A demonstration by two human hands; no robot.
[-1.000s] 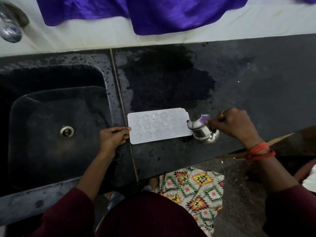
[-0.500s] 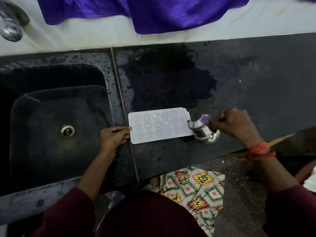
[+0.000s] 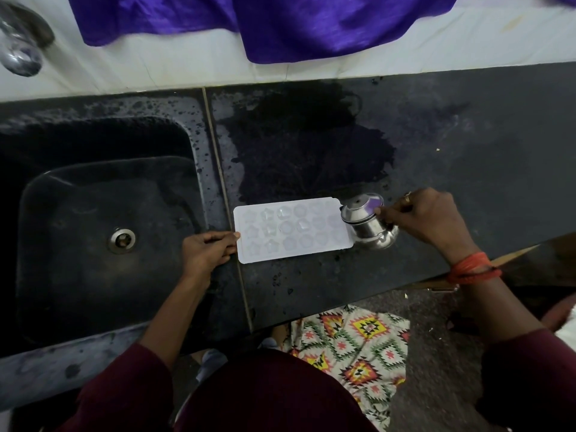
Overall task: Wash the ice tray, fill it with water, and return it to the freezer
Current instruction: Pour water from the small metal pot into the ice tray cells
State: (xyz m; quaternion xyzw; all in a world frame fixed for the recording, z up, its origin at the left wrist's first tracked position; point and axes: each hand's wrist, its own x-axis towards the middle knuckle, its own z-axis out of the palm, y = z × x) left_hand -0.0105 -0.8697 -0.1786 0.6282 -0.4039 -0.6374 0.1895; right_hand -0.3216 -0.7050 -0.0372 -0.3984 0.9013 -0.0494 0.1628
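Note:
A white ice tray (image 3: 293,229) with star and round moulds lies flat on the black counter (image 3: 467,145), just right of the sink seam. My left hand (image 3: 207,251) presses its fingers on the tray's left end. My right hand (image 3: 425,218) grips a small steel pot (image 3: 367,224), tipped with its mouth toward the tray's right end. Several moulds glint as if wet.
A black sink (image 3: 93,232) with a round drain (image 3: 122,240) lies to the left. A chrome tap (image 3: 21,45) hangs at the top left. Purple cloth (image 3: 280,23) drapes over the back wall. A wet patch (image 3: 299,151) darkens the counter behind the tray.
Nearly nothing has moved. The pot stays tilted at the tray's right end and both hands keep their places.

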